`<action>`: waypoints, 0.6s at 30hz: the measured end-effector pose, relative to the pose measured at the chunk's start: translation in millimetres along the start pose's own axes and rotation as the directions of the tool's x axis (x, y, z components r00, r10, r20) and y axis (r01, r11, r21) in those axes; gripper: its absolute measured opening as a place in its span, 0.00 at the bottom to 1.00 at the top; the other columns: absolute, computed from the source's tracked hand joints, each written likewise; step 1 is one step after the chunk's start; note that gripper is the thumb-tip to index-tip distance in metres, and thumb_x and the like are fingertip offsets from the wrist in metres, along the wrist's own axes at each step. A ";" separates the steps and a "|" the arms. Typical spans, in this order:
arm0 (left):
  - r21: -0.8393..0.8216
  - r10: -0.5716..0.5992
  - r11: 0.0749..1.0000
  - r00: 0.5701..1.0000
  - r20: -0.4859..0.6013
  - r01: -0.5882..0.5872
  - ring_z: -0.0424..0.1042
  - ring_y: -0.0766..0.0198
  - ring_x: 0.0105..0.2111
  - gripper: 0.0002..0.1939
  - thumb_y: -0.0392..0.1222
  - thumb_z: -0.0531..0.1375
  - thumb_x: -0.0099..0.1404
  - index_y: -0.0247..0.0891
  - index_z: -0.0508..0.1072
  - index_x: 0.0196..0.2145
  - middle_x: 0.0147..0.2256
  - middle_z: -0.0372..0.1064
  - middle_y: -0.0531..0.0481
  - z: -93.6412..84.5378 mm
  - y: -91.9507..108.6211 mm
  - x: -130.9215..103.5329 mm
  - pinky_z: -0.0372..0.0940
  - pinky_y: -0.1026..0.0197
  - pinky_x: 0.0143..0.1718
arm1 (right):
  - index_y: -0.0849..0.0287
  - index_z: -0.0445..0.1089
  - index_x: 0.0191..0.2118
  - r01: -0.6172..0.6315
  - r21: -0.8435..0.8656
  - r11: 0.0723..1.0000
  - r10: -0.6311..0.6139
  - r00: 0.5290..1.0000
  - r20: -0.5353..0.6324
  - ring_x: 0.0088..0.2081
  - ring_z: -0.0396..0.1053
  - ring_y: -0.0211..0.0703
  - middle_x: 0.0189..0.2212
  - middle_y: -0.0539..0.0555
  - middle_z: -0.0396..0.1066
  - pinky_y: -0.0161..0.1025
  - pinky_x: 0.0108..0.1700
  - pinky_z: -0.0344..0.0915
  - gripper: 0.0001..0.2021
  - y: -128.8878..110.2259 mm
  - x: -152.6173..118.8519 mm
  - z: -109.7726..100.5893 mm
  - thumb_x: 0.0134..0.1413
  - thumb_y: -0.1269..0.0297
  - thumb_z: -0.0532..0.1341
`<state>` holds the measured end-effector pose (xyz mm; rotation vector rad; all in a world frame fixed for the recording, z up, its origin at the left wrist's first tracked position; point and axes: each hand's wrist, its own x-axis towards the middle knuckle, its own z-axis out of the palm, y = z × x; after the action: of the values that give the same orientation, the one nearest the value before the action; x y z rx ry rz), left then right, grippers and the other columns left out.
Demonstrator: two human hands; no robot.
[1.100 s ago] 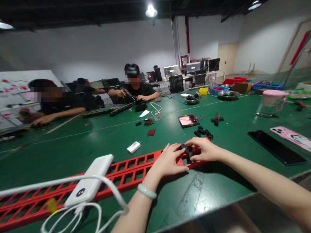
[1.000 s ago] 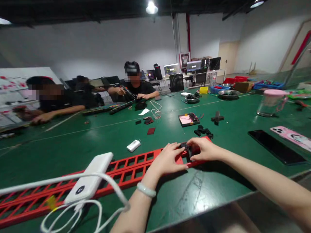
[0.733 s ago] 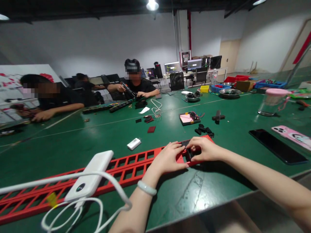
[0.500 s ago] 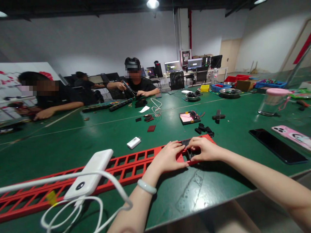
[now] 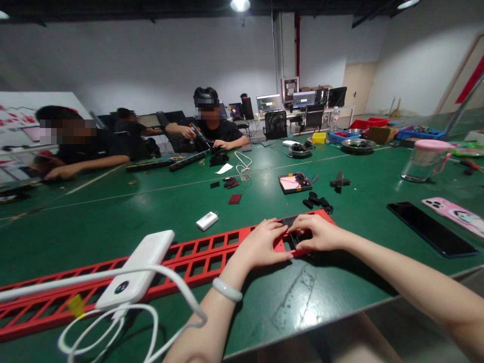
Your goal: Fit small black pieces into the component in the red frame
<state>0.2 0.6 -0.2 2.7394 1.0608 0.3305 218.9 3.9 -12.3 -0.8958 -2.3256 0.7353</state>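
Observation:
A long red ladder-like plastic frame (image 5: 206, 267) lies across the green table, running from the left edge of view to both hands. My left hand (image 5: 260, 244) is laid across its right part, fingers over the top and thumb down at the near side, gripping it. At the frame's right end, my right hand (image 5: 317, 233) has thumb and fingers closed on a small black part (image 5: 297, 238) in an opening; its exact shape is mostly hidden. Another black piece (image 5: 289, 222) sits in the frame by the left fingertips. A white power bank (image 5: 145, 262) with a cable rests on the frame.
Beyond the frame lie a white charger plug (image 5: 207, 221), black plastic pieces (image 5: 318, 201) and a small box with wires (image 5: 295, 182). Right of my arm are a dark phone (image 5: 431, 229), a pink phone (image 5: 456, 214) and a clear cup (image 5: 421, 164). Co-workers sit across the table.
Both hands stay at almost the same spot on the frame, with the right fingers shifting only slightly. The view has moved a little. The co-worker at left has lowered a hand slightly.

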 end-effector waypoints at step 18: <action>0.014 -0.034 0.999 0.999 0.012 0.034 0.54 0.50 0.58 0.37 0.59 0.61 0.52 0.38 0.63 0.55 0.54 0.62 0.42 -3.6 2.9 -1.2 0.48 0.48 0.59 | 0.60 0.73 0.39 0.009 -0.071 0.997 -0.007 1.000 0.029 0.35 0.65 0.41 0.33 0.54 0.65 0.35 0.36 0.63 0.15 -6.5 3.1 0.0 0.42 0.63 0.65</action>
<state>0.3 -2.0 3.8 2.7288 1.1093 0.3017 214.2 2.1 -7.3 -0.9125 -2.3924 0.6694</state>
